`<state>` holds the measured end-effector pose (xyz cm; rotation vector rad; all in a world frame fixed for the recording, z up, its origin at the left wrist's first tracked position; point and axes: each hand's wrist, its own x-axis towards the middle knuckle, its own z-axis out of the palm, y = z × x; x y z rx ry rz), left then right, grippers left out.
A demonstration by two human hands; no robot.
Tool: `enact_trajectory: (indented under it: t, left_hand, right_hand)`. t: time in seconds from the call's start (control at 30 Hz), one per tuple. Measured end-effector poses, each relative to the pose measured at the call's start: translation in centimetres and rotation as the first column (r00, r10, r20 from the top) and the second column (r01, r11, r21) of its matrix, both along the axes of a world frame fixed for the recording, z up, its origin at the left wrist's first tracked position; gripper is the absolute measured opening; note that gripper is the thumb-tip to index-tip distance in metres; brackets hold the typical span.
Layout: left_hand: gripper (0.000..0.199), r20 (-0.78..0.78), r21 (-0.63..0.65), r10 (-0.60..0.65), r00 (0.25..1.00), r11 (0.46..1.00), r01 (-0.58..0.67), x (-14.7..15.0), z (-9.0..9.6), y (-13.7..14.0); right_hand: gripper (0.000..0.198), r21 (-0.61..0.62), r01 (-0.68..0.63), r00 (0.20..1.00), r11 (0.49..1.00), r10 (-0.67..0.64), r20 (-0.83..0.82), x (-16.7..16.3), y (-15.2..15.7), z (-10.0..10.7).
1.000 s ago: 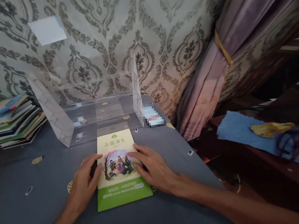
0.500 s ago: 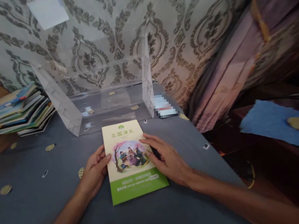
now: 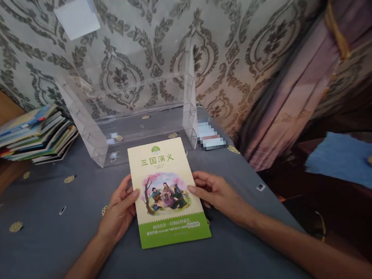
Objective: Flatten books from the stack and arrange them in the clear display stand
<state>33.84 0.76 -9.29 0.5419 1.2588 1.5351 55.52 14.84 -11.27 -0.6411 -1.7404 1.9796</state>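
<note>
A paperback book [image 3: 167, 192] with a cream and green cover faces me, its Chinese title at the top and a painted scene of seated figures in the middle. My left hand [image 3: 121, 209] grips its left edge, thumb on the cover and fingers behind. On the opposite edge my right hand [image 3: 215, 195] holds it the same way, with the thumb on the front. Just beyond the book stands a clear acrylic rack [image 3: 93, 142] with tiered sides; the book's top overlaps its front from my viewpoint.
A stack of books [image 3: 38, 136] lies at the back left. Right of the rack is a blurred-out pale item [image 3: 211, 135]. A dark patterned cloth covers the table [image 3: 96, 270]. Past its right edge are a curtain [image 3: 290, 98] and a blue cloth [image 3: 340, 165].
My right hand has shifted from over the cover to gripping the right edge. The book now appears straighter and more tilted up toward me. The view has moved slightly left.
</note>
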Motion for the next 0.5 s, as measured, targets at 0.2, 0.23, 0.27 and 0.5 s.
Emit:
enact_trajectory:
  t: [0.2,0.23,0.27,0.5]
  left_hand:
    - [0.072,-0.011,-0.012,-0.025,1.000,1.000,0.025,0.4,-0.2,-0.6]
    - [0.073,-0.019,-0.005,-0.032,0.999,0.999,0.032,0.4,-0.3,-0.6]
    - [0.074,-0.031,0.006,-0.046,0.998,0.999,0.046,0.5,-0.4,-0.7]
    - [0.081,-0.107,0.052,-0.135,0.985,0.989,0.141,1.1,0.2,-0.6]
  right_hand:
    - [0.042,0.008,0.057,0.997,0.998,-0.056,-0.058,0.0,-0.8,-0.1]
    - [0.041,0.005,0.060,0.996,0.998,-0.060,-0.063,0.0,-0.9,-0.1]
    - [0.041,0.007,0.064,0.996,0.998,-0.063,-0.067,0.0,-1.0,0.0]
    - [0.042,0.065,0.081,0.990,0.995,-0.073,-0.119,0.1,-1.2,0.1]
